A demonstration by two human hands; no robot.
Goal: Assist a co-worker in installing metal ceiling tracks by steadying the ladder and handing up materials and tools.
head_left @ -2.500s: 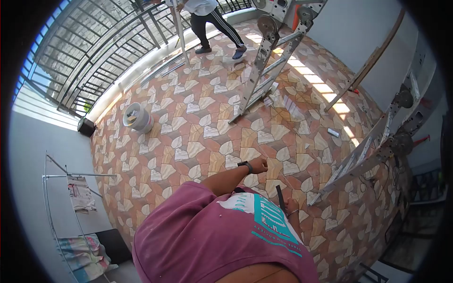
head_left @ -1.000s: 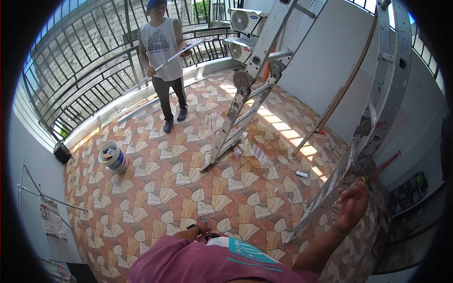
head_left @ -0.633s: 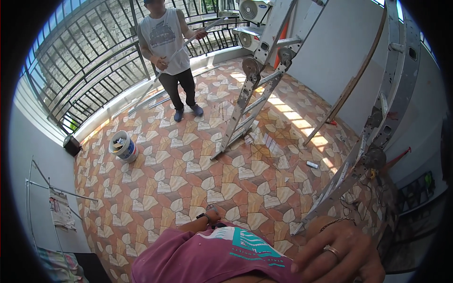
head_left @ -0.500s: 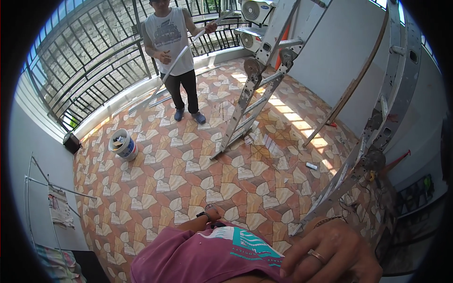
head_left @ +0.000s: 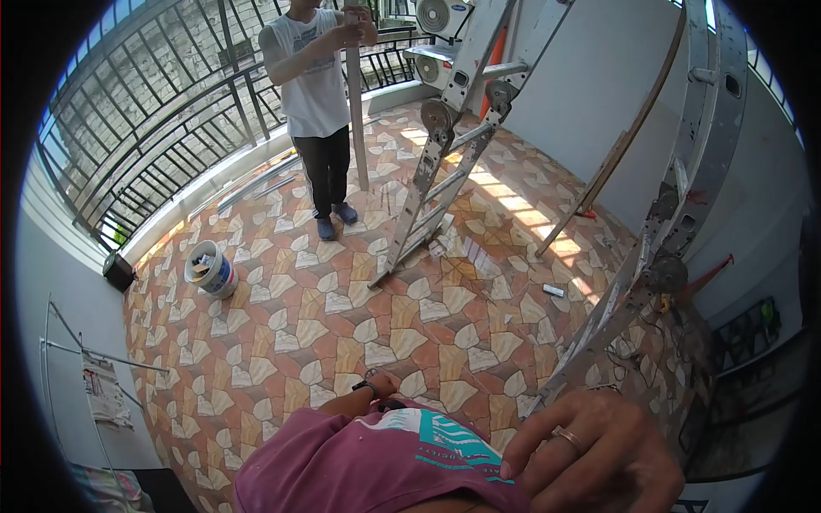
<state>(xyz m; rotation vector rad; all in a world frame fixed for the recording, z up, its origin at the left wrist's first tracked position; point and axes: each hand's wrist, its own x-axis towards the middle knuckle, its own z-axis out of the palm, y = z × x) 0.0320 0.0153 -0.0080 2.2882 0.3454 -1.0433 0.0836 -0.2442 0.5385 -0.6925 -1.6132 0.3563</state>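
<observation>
My left hand (head_left: 384, 384) is beyond my purple shirt (head_left: 342, 453), low in the middle, with a dark watch on its wrist. Its fingers are too small and partly hidden to read. Large at the lower right, my right hand (head_left: 603, 449) wears a ring. Its fingers are curled beside the shirt's front, and whatever they may hold is hidden. Across the floor a person in a white sleeveless top (head_left: 312, 81) stands holding a long, flat grey strip (head_left: 355, 111) upright, both hands near its top.
An aluminium folding ladder (head_left: 428, 184) stands centre right, and more ladder sections (head_left: 684, 171) rise nearer on the right. A white bucket of tools (head_left: 214, 274) is at left. Metal lengths (head_left: 252, 184) lie by the railing. A wooden strip (head_left: 616, 162) leans on the wall.
The other person has swung the long strip from a slant to upright and brought both hands up to its top. My view has shifted slightly; my hands stay nearly the same.
</observation>
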